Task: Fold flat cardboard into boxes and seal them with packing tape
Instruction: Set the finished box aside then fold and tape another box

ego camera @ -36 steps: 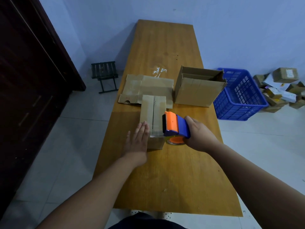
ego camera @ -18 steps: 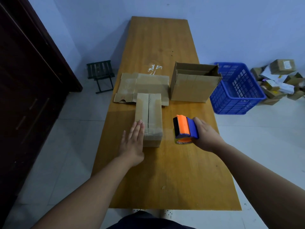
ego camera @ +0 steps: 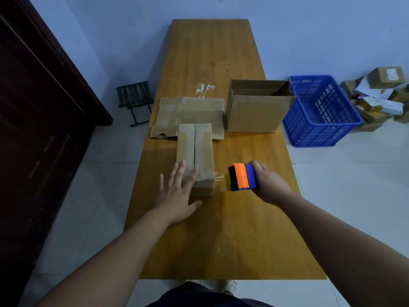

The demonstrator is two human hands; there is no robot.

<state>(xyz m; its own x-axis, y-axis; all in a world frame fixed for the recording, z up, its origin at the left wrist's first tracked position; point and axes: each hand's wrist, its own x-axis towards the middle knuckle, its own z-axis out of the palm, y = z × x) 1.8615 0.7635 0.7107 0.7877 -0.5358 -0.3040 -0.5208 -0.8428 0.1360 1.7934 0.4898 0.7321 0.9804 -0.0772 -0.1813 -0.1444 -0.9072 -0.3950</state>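
Since a second ago, right hand [ego camera: 269,185] is drawing the orange-and-blue plastic tape dispenser [ego camera: 242,177] off the small closed brown cardboard box [ego camera: 195,149], gripping it just right of the box, fingers curled round it. Left hand [ego camera: 177,196], fingers spread flat, is pressing the box's near end on the wooden table [ego camera: 221,240].

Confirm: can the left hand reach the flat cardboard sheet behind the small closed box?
Probably yes. The left hand rests open on the small closed brown cardboard box, holding nothing; the flat brown cardboard sheet lies just beyond, mostly uncovered on top.
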